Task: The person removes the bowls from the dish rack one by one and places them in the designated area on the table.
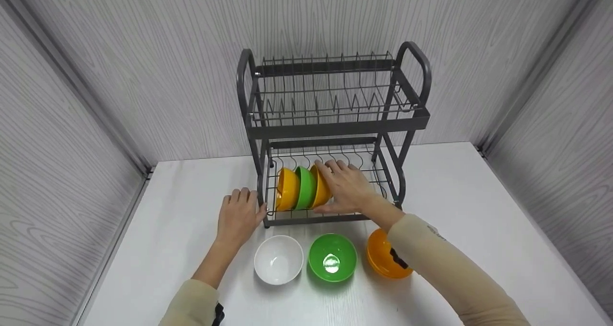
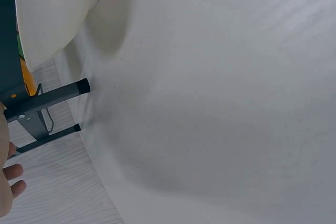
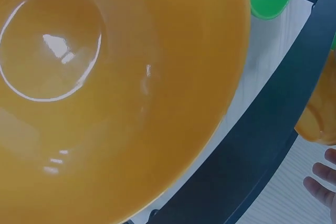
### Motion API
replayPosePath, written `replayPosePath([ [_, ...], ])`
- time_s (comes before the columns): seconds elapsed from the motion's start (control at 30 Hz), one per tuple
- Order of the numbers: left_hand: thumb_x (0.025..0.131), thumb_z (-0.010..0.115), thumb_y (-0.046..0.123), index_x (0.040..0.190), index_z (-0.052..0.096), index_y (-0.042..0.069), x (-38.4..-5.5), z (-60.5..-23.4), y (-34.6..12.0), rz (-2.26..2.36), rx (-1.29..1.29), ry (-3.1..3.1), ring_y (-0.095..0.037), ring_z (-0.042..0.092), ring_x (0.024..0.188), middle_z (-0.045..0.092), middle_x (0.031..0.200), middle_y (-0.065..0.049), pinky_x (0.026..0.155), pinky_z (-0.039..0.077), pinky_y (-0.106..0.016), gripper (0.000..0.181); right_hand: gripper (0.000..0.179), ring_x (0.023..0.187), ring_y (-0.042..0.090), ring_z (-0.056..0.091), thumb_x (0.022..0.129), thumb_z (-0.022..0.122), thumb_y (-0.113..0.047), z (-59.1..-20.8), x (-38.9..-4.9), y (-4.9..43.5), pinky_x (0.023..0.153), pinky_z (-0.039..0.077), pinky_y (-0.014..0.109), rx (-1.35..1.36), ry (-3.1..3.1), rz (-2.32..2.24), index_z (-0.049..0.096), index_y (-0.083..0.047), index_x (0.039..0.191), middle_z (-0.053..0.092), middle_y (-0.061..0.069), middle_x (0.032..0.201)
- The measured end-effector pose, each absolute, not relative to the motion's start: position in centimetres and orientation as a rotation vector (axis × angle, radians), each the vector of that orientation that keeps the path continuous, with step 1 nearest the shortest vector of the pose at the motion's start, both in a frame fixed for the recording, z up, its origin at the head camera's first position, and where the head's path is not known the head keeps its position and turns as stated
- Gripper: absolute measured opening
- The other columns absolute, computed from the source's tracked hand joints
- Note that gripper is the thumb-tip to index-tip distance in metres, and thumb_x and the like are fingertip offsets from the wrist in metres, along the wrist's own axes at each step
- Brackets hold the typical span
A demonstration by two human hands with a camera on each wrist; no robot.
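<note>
My right hand [image 1: 347, 185] reaches into the lower tier of a black two-tier dish rack [image 1: 337, 127]. It holds an orange bowl [image 1: 321, 187] standing on edge, fingers over the top and thumb low at the rim. Left of that bowl, a green bowl [image 1: 305, 188] and another orange bowl [image 1: 288, 189] stand on edge in the same row. My left hand [image 1: 239, 216] grips the rack's front left post, thumb in front; in the left wrist view a few curled fingertips [image 2: 14, 171] show by the rack's legs.
Before the rack, a white bowl [image 1: 278, 260], a green bowl [image 1: 332, 258] and orange bowls [image 1: 385, 256], seemingly stacked, sit upright on the white table [image 1: 445, 187]. My right forearm passes over the orange ones. The upper tier has wire dividers [image 1: 335, 103]. Grey wood-grain panels [image 1: 158, 67] enclose the table.
</note>
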State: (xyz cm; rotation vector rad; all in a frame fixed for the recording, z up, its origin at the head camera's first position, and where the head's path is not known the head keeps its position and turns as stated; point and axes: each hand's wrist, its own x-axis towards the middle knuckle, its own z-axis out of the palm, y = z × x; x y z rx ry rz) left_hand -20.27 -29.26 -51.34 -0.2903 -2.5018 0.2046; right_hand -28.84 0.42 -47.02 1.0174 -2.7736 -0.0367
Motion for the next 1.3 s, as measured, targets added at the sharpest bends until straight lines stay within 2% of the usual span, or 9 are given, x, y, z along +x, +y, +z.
replayPosePath([
  [0.4,0.096,0.074,0.040,0.106,0.065,0.002,-20.4,-51.4,-29.2,0.196,-0.293,-2.481,-0.035,0.069,0.096,0.072,0.102,-0.019,0.079,0.060,-0.044,0.040,0.120,0.123,0.037,0.063,0.073,0.071,-0.086,-47.9,-28.8,-0.2,0.095,0.061,0.049,0.986,-2.716,-0.001,0.028,-0.017,0.161,0.058,0.016,0.142],
  [1.07,0.096,0.073,0.040,0.108,0.065,0.002,-20.3,-51.4,-29.3,0.211,-0.281,-2.507,-0.034,0.067,0.094,0.071,0.102,-0.018,0.079,0.060,-0.044,0.041,0.116,0.119,0.034,0.065,0.076,0.067,-0.087,-48.3,-28.7,-0.3,0.090,0.063,0.047,1.006,-2.657,-0.069,0.028,-0.016,0.160,0.060,0.015,0.137],
  [1.3,0.096,0.074,0.039,0.107,0.065,0.003,-20.4,-51.4,-29.3,0.209,-0.281,-2.494,-0.034,0.068,0.094,0.071,0.101,-0.017,0.078,0.060,-0.043,0.039,0.114,0.116,0.032,0.065,0.077,0.067,-0.085,-48.3,-28.8,-0.1,0.089,0.063,0.044,1.031,-2.610,-0.075,0.033,-0.013,0.158,0.061,0.014,0.134],
])
